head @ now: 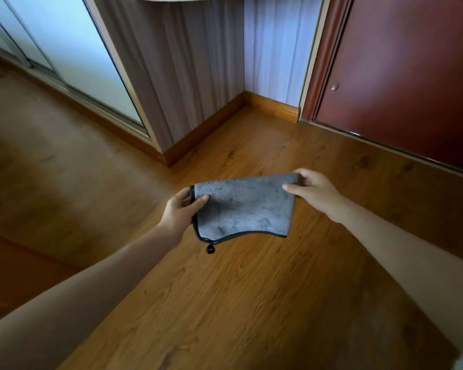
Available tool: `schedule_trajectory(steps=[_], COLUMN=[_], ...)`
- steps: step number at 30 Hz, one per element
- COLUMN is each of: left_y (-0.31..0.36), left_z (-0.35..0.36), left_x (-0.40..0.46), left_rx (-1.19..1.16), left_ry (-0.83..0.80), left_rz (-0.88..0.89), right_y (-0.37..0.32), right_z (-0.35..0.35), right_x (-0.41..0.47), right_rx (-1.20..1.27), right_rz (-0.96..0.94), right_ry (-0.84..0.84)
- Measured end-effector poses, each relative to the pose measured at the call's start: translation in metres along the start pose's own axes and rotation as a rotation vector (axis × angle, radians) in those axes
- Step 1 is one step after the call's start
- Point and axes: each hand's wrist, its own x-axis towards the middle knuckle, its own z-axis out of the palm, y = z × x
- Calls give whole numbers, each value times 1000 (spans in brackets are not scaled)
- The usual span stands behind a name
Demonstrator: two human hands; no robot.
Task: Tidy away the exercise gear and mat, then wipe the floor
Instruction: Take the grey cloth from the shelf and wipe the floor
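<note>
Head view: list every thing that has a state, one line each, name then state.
grey cloth: folded, held up above the floor by both hands, hanging loop dangling below.
left hand: pinches the cloth's left edge.
right hand: pinches the cloth's upper right corner.
red-brown door: closed.
sliding glass door: cannot tell whether it is fully closed.
wooden floor: bare, cloth not touching it.

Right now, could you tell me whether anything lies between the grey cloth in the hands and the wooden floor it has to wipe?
Nothing visible does. The left hand and right hand pinch the grey cloth by its upper corners, and it hangs above bare wooden floor. No mat or gear shows beneath it.
</note>
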Motion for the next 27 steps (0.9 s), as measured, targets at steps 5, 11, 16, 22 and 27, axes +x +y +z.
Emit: schedule_trajectory(steps=[5, 11, 16, 22, 27], left_y=[102, 270, 431, 605, 695], left_z=[14, 18, 21, 36, 55], left_x=[-20, -68, -137, -225, -265], left_rx=[-23, 8, 22, 2, 6], left_ry=[-10, -69, -64, -59, -8], left_rz=[-82, -79, -19, 61, 143], right_y=[-80, -232, -384, -554, -638], right_z=[-35, -98, -154, -225, -276], right_x=[-22, -61, -111, -167, -190], right_rx=[107, 168, 227, 283, 380], right_rz=[9, -50, -101, -179, -250], right_ry=[137, 216, 247, 263, 276])
